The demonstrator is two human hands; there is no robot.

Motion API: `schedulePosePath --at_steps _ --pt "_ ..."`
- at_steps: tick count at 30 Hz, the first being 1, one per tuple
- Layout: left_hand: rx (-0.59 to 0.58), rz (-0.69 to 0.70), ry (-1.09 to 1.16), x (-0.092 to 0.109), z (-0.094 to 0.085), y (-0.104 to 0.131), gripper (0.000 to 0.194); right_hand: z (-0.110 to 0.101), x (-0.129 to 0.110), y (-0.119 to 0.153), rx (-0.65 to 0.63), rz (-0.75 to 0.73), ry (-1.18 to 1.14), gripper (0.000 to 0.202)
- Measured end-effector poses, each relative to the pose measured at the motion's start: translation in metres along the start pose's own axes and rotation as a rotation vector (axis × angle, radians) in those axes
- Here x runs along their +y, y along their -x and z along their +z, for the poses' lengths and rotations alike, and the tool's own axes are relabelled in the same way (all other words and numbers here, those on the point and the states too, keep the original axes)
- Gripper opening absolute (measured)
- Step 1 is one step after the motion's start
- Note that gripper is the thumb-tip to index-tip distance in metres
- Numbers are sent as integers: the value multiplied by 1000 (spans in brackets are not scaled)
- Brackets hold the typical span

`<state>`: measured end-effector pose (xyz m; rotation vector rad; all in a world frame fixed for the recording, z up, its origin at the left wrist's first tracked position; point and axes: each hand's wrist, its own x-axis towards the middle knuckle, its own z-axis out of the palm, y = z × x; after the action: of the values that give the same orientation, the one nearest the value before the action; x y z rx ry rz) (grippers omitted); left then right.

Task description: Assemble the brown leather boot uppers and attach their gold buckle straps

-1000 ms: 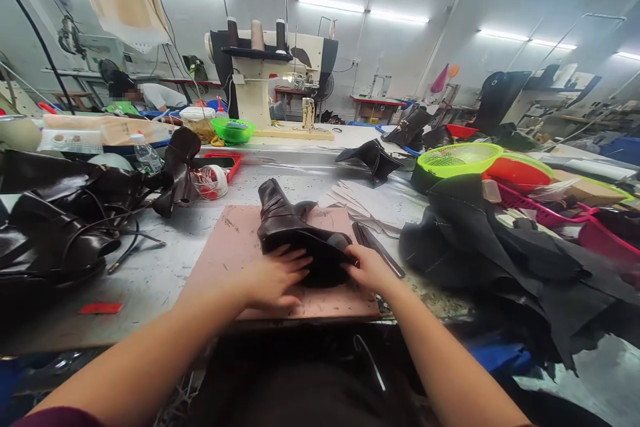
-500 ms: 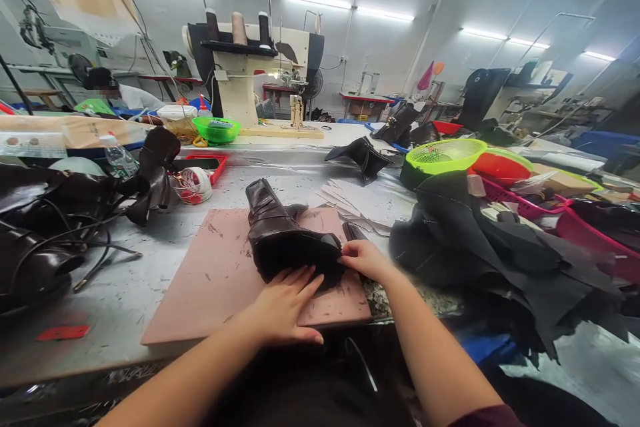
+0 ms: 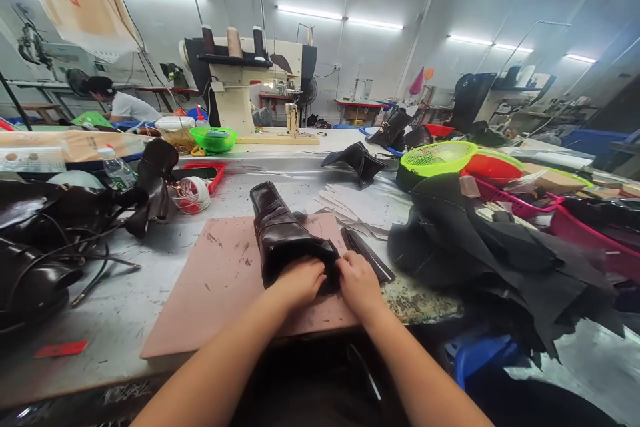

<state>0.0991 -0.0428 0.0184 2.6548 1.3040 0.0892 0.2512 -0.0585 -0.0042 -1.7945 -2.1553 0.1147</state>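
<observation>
1. Boot upper (image 3: 280, 223) lies on the pink board (image 3: 210, 287), its dark opening facing the person, presumably so both hands can reach the edge.
2. The right hand (image 3: 359, 280) pinches the rim at the opening's right end, seemingly to steady it.
3. The left hand (image 3: 303, 275) dips into the opening, fingers curled; whether they grip anything in that shadow, I cannot tell.
4. The board extends leftward, leaving turning room; dark strips (image 3: 373, 256) crowd its right edge on the surface (image 3: 125, 310).

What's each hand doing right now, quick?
Left hand: curled at the opening of the dark boot; grip can't be told.
Right hand: closed on the boot's edge.
</observation>
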Motion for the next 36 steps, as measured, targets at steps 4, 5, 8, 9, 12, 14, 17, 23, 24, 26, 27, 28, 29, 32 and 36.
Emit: schedulePosePath --at_steps 4,5,8,9,12,14,17,23,24,26,27,28,29,32,36 --pt "-10 6 -31 -2 9 -5 41 0 5 9 -14 -84 64 30" --pt "-24 21 -35 -2 11 -5 43 -3 6 8 -22 -99 74 30" --pt "-53 55 -53 0 11 -8 55 -17 -5 -4 -55 -157 78 26" --pt "-55 56 -63 4 10 -12 55 -21 -15 -10 -70 -197 67 25" --pt "-46 35 -99 20 5 -22 33 -31 -54 -31 -138 -403 -9 21" --pt "-42 41 -123 29 1 -21 27 -34 -73 -48 -183 -507 -61 21" --pt "-51 112 -164 22 -8 6 20 -39 -67 -71 -159 -470 -128 32" --pt "213 411 2 -32 -12 97 25 -24 -6 -60 -120 -185 -304 33" --pt "237 423 34 -35 -11 106 28 -18 -4 -51 -131 -161 -331 30" --pt "140 386 21 -31 -14 117 26 -7 -8 -37 -142 -120 -372 28" --pt "50 344 -14 -24 -16 118 21 -3 -11 -31 -147 -103 -386 27" --pt "-40 292 -57 -15 -19 116 16 0 -15 -28 -154 -90 -397 27" --pt "-114 225 -102 -5 -20 112 13 1 -19 -26 -162 -79 -403 26" --pt "-97 32 -194 19 -13 92 32 1 -22 -28 -175 -51 -398 28" --pt "121 -11 -238 22 23 71 55 -1 -14 -34 -138 6 -355 37"
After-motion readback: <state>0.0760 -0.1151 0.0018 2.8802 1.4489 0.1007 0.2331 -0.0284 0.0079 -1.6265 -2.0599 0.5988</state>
